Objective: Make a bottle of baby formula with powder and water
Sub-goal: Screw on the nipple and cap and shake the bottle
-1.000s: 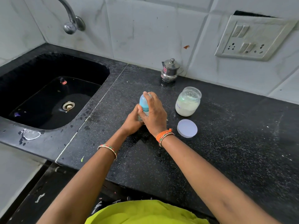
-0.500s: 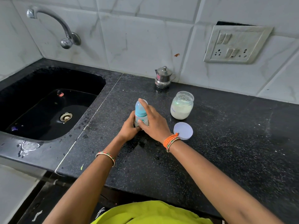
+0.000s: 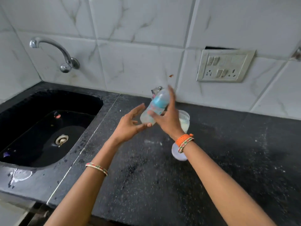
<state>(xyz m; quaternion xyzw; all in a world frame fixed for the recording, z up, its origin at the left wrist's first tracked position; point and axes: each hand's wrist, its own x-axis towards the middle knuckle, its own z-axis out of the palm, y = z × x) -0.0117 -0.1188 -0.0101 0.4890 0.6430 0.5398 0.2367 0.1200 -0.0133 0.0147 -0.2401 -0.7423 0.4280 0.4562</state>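
At the far left a deep, matte black stone sink (image 3: pixel 48 128) is sunk into the worktop, a round metal drain (image 3: pixel 61 139) at its bottom and a curved chrome tap (image 3: pixel 53 51) on the glossy white marbled wall tiles above it. The speckled black granite counter (image 3: pixel 228 160) runs rightward from the basin's rim. Above it the left hand (image 3: pixel 130 124) is held palm up, fingers spread and loosely curled, its fingertips just touching the base of the clear plastic baby bottle with a blue collar (image 3: pixel 154 108). The bottle is lifted off the counter, tilted with its blurred cap toward the wall. The right hand (image 3: pixel 166 118) wraps around its body, thumb on the near side, fingers stretched up along the far side. Behind that hand stands a round clear jar of white powder (image 3: pixel 184 121), and its flat white round lid (image 3: pixel 177 154) lies partly under the wrist. A dull metal switch-and-socket plate (image 3: pixel 225 66) is set in the tiles at the right.
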